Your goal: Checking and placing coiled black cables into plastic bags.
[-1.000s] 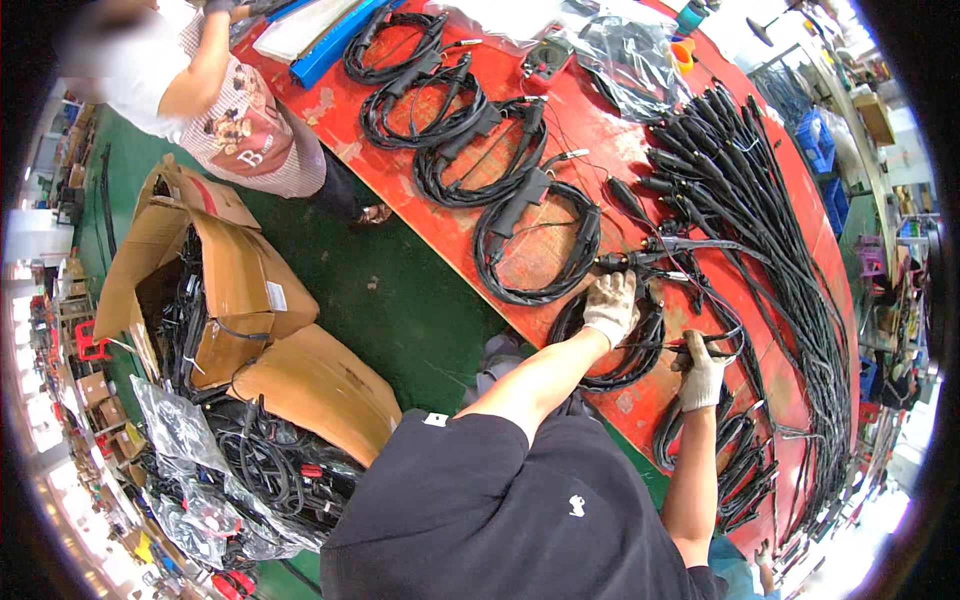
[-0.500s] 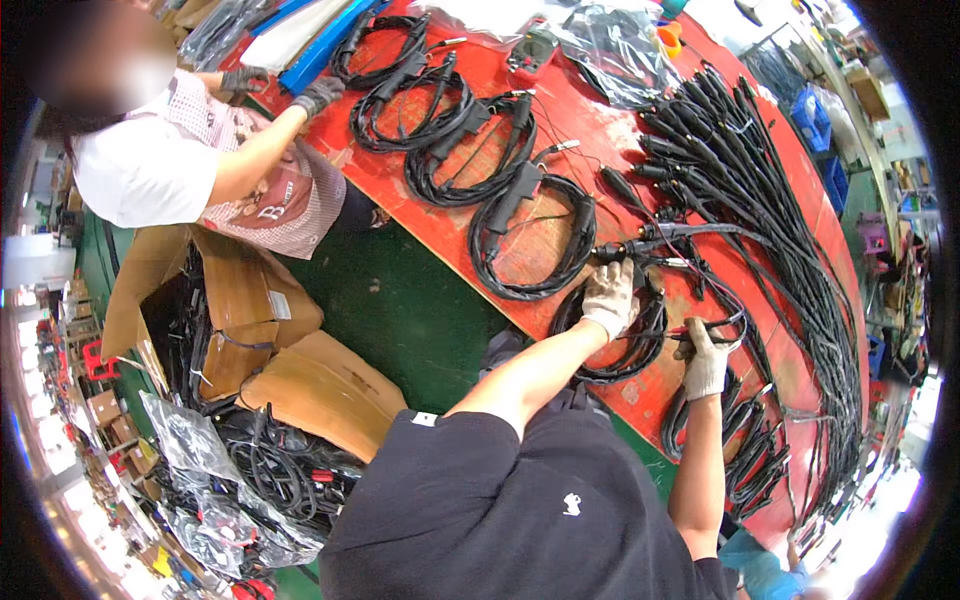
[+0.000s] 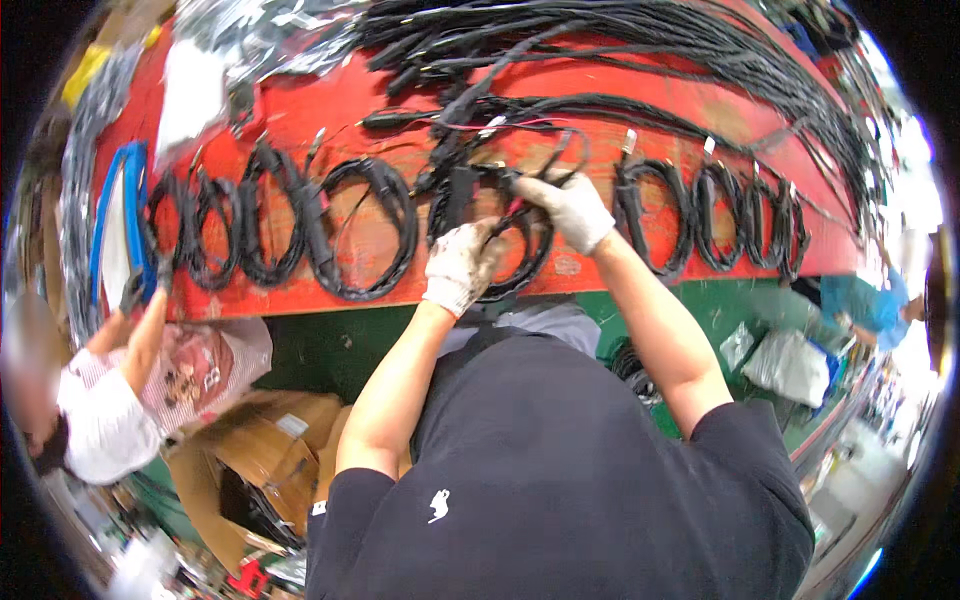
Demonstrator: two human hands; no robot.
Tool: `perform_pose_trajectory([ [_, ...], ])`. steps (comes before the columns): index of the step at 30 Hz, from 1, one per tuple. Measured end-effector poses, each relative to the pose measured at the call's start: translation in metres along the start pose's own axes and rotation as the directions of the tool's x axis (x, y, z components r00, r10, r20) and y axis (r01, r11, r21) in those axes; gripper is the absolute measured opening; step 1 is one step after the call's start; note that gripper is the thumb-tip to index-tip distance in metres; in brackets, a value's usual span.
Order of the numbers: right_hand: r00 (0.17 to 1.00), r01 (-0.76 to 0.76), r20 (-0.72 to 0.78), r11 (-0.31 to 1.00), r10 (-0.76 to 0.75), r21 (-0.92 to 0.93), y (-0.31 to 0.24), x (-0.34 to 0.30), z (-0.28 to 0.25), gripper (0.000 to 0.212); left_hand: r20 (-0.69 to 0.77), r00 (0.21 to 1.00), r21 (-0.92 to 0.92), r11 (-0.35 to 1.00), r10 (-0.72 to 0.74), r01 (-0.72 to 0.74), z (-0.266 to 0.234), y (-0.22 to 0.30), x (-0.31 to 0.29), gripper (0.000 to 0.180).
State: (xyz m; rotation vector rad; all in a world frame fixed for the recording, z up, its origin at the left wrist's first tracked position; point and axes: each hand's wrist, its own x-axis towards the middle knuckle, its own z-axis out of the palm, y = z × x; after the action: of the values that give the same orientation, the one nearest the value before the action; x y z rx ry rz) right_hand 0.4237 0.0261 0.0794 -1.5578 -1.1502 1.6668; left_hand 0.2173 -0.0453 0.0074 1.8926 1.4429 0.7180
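Observation:
A coiled black cable [image 3: 543, 246] lies on the red table in front of me, with a thick black sleeve [image 3: 457, 198] at its left side. My left hand [image 3: 462, 268], in a white work glove, is closed at the coil's lower left, with black cable at its fingertips. Upper right of the coil, my right hand [image 3: 572, 208], also gloved, pinches a thin stretch of the cable. A loop of thin cable [image 3: 578, 150] rises above that hand. The image is slightly smeared, so exact finger contact is hard to see.
Coiled cables stand in a row to the left [image 3: 368, 290] and to the right [image 3: 655, 268]. A large bundle of black cables [image 3: 640, 45] spreads across the table's far side. At the left, a co-worker [image 3: 110, 420] reaches toward a blue-edged tray [image 3: 100, 250]. A cardboard box [image 3: 290, 460] sits below.
The view has swung to the right, so the coil row now runs level across it. My left hand has gone from lying over the coil to its lower edge; my right hand is now higher beside it.

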Motion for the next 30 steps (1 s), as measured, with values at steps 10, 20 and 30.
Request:
perform_pose_trajectory([
  [10,0.996,-0.05,-0.075,0.997,0.055,0.061,-0.007,-0.012,-0.058,0.033,0.418,0.907,0.472,0.865,-0.052,-0.168,-0.005,-0.015,-0.029,0.023],
  [20,0.985,-0.171,0.004,0.976,0.173,-0.132,0.011,-0.009,-0.075,0.034,0.332,0.942,0.304,0.939,0.055,-0.162,0.053,0.048,-0.003,0.06],
  [30,0.997,-0.005,0.079,0.972,0.025,-0.237,-0.022,-0.017,-0.073,0.03,0.307,0.951,0.44,0.891,-0.031,-0.113,0.139,0.007,-0.02,0.067],
])
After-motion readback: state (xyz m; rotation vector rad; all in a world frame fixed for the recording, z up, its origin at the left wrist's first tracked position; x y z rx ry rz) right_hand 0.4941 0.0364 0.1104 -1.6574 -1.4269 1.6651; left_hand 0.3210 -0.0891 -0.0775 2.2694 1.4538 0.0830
